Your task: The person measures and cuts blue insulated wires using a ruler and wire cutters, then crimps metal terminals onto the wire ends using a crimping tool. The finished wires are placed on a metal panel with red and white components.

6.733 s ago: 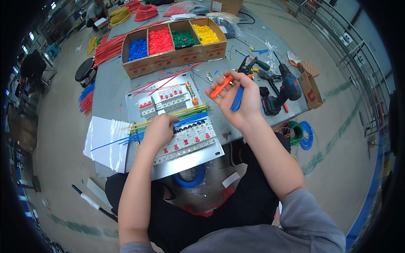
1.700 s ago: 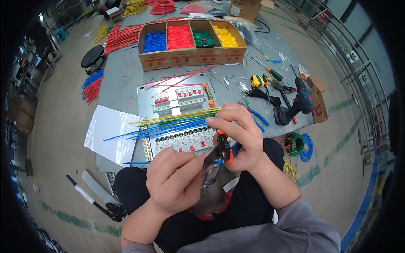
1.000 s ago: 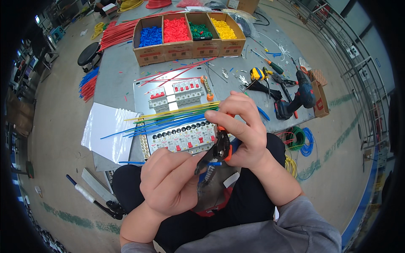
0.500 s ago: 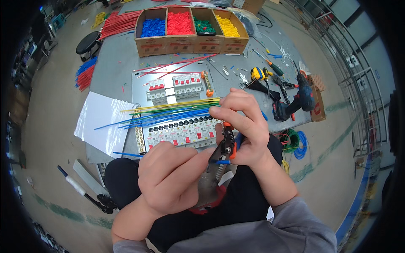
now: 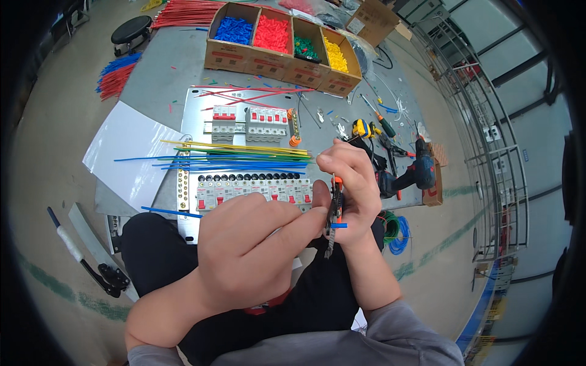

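A blue wire (image 5: 170,211) runs through my closed left hand (image 5: 247,247), its long tail sticking out to the left. Its short end shows at the jaws of a wire stripper (image 5: 335,207) with orange on its handles. My right hand (image 5: 357,195) is wrapped round that tool, while my left fingertips touch or nearly touch its jaws. Just beyond my hands, a row of circuit breakers (image 5: 298,191) is mounted on a metal plate (image 5: 191,229). Several blue, green and yellow wires (image 5: 235,160) lie across the plate. More breakers (image 5: 267,120) sit farther back, with red wires (image 5: 244,98) behind them.
A divided cardboard box (image 5: 244,61) of coloured caps stands at the back. To the right lie a cordless drill (image 5: 421,168), a screwdriver (image 5: 386,125) and a yellow tool (image 5: 364,129). A white sheet (image 5: 131,152) is at left; a black stool (image 5: 131,29) stands beyond the table (image 5: 165,67).
The view has shifted and tilted slightly. The wire stripper has turned more edge-on, and my left fingers are closer against its jaws. Both hands keep their grip.
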Available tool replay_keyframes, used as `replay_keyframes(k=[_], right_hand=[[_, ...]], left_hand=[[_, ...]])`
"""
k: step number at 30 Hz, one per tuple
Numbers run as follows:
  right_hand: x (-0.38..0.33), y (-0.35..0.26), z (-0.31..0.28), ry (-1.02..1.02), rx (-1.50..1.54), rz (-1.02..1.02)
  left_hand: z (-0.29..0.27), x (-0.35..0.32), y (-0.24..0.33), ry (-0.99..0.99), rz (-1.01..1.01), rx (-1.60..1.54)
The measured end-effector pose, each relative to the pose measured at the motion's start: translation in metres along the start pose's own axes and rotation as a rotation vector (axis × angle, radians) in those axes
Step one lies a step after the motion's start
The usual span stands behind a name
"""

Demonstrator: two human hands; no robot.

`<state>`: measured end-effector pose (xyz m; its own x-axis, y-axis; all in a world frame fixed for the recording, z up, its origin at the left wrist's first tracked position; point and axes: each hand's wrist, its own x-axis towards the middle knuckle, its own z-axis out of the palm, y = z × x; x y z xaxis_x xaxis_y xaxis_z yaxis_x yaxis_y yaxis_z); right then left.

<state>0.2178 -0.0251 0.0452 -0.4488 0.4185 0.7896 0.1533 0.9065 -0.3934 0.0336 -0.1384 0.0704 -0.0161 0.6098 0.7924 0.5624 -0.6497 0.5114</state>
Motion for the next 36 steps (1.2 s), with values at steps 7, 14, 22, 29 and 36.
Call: replay_keyframes(k=[7,14,22,29,36], right_hand=[[-0.005,-0.003,-0.001,-0.044,0.003,0.038],[-0.004,-0.001,0.000,-0.052,-0.027,0.014],[-0.004,0.000,-0.001,-0.040,-0.059,0.000],[-0.009,-0.005,0.004,0.068,-0.019,0.103],[-0.009,-0.004,0.009,0.161,-0.086,0.020]], left_hand=[[0.002,-0.002,-0.001,0.036,-0.025,-0.040],[0.000,-0.001,-0.002,0.017,-0.041,-0.032],[-0.001,-0.002,0.000,0.005,-0.047,-0.019],[0.001,-0.001,-0.001,0.018,-0.058,-0.033],[0.003,-0.001,0.003,0.026,-0.063,-0.046]])
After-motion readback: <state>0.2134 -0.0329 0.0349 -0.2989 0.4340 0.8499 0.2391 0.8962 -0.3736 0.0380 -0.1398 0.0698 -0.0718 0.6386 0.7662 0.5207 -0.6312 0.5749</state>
